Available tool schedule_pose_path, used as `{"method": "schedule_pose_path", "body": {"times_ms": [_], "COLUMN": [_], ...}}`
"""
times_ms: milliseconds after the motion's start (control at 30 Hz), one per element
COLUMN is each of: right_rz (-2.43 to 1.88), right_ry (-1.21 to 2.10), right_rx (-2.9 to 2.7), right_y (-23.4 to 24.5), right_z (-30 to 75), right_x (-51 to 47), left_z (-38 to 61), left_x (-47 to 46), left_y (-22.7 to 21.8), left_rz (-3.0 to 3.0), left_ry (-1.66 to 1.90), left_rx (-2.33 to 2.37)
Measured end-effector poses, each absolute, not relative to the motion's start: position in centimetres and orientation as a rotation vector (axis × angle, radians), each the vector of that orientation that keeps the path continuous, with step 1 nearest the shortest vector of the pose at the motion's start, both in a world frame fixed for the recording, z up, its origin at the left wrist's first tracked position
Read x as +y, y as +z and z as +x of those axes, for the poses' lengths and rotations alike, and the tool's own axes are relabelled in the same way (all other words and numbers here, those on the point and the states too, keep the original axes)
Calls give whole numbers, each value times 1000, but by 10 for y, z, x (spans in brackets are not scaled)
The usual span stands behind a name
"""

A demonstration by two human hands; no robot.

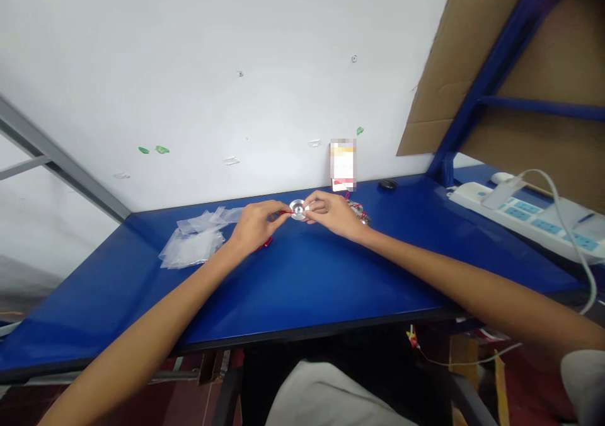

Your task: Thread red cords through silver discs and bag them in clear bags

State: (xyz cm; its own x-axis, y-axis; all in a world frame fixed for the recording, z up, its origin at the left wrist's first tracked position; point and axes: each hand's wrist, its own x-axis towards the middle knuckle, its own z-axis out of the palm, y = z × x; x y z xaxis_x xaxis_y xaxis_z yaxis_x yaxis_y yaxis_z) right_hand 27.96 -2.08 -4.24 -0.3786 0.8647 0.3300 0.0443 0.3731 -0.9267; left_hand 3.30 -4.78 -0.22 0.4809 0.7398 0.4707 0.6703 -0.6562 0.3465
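Observation:
Over the blue table, a round silver metal disc with a hollowed face and raised centre [298,210] is held up between my two hands. My right hand [333,212] pinches its right edge between thumb and fingers. At its left edge, my left hand [259,222] is closed in a pinch on a thin red cord [285,212]; the cord's tail [267,243] shows below that hand. Behind my right wrist lies a small heap of similar silver pieces with red cords [358,210], partly hidden by the hand.
Clear plastic bags [193,247] lie loosely piled on the left of the blue table [293,287]. A small upright card or screen, blurred [343,166], leans on the white wall. Near it sits a black round object [387,184]. A white power strip [534,218] with a plugged-in cable stands at right.

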Motion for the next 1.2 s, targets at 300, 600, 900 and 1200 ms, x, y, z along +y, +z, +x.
{"method": "schedule_pose_path", "body": {"times_ms": [300,600,900,1200], "right_rz": [-796,-768,-729,-688], "right_ry": [1145,982,861,929], "right_rx": [-1704,-1833,-1920,-1778], "right_y": [-41,-40,-29,-36], "right_z": [272,267,270,274], "right_x": [-32,-39,-50,-37], "left_z": [39,53,53,48], "left_x": [-55,-67,-67,-54], "left_y": [-11,-8,-2,-4], "left_rz": [2778,2758,2486,1887], "left_ry": [880,823,968,1047], "left_rx": [1349,1608,1539,1105]}}
